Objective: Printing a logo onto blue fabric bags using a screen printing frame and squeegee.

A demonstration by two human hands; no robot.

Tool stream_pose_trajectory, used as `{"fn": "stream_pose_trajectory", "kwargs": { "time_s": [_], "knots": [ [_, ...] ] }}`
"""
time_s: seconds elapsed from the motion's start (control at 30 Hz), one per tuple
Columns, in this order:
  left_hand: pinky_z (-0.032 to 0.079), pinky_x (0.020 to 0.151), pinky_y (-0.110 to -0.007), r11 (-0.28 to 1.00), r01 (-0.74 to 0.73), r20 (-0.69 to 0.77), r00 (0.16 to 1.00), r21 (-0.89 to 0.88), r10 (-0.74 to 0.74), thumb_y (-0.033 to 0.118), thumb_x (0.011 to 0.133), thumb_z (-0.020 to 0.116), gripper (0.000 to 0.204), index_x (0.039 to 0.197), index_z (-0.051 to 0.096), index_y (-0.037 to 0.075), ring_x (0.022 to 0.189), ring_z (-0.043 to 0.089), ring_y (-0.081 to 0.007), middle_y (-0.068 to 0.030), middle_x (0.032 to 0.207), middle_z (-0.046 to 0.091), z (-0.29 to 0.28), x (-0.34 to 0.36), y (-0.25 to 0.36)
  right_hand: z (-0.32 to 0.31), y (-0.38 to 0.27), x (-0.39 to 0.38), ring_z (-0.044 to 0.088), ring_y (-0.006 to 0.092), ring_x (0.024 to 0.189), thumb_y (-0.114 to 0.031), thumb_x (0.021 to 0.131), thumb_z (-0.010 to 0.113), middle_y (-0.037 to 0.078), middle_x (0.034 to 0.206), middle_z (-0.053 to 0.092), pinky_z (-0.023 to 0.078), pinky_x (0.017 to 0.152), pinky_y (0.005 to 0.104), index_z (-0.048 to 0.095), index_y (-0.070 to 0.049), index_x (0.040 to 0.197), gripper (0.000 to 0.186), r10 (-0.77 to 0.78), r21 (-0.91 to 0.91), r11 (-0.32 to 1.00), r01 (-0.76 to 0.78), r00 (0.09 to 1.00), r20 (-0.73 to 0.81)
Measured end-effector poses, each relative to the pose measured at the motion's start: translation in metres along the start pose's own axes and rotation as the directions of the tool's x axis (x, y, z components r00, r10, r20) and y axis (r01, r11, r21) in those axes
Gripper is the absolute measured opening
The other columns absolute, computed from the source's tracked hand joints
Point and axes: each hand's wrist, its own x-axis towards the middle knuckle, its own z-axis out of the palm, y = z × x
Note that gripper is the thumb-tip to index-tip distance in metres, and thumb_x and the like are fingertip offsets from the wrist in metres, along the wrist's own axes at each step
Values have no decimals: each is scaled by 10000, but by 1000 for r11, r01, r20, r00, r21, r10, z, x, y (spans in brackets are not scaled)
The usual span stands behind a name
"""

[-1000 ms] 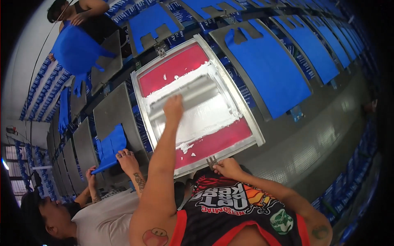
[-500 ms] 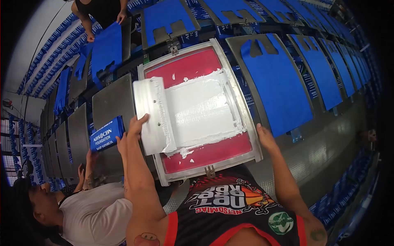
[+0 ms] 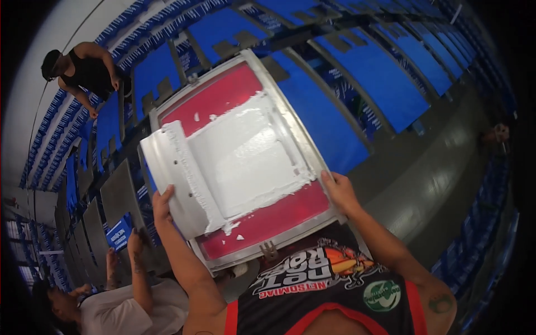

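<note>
Both hands hold a screen printing frame point(image 3: 294, 118) slanted in front of me. Its mesh is red point(image 3: 273, 222), with a wide patch of white ink point(image 3: 243, 159) and ragged smears around it. Across the left side lies a broad pale squeegee point(image 3: 172, 170), ink along its edge. My left hand point(image 3: 163, 206) is closed at the frame's left side, thumb up by the squeegee; its fingers are partly hidden beneath. My right hand point(image 3: 341, 193) grips the right rim near the close corner, thumb on top. A blue fabric bag piece point(image 3: 312, 106) lies flat on a board beside and partly behind the frame.
More blue bag pieces point(image 3: 371, 84) lie on boards in rows beyond. At lower left, a person in a light shirt point(image 3: 134, 315) holds a folded blue printed piece point(image 3: 119, 232). Another person in black point(image 3: 89, 70) handles blue fabric at far left. Bare dark boards point(image 3: 120, 187) stand between.
The frame has shifted left and turned in my view, both hands moving with it. The folded blue piece is lower and farther left. More of the person in black shows.
</note>
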Motion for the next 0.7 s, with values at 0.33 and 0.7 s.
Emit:
{"fn": "stream_pose_trajectory", "kwargs": {
  "time_s": [0.33,0.7],
  "knots": [
    [559,734,-395,993,89,128,989,-72,-79,166,813,703,401,1106,568,-73,800,676,-274,-175,977,666,76,8,20,-73,-39,9,658,241,784,-540,875,568,183,840,687,494,731,350,675,68,984,627,-80,-145,988,53,978,-192],
    [553,757,-415,987,134,44,991,-93,-130,176,789,737,490,1173,541,-58,861,666,-284,-168,1037,651,82,-4,28,-89,-40,28,652,341,912,-610,861,516,238,944,672,477,812,399,663,53,1027,699,-48,-239,971,15,990,-132]
  ]
}}
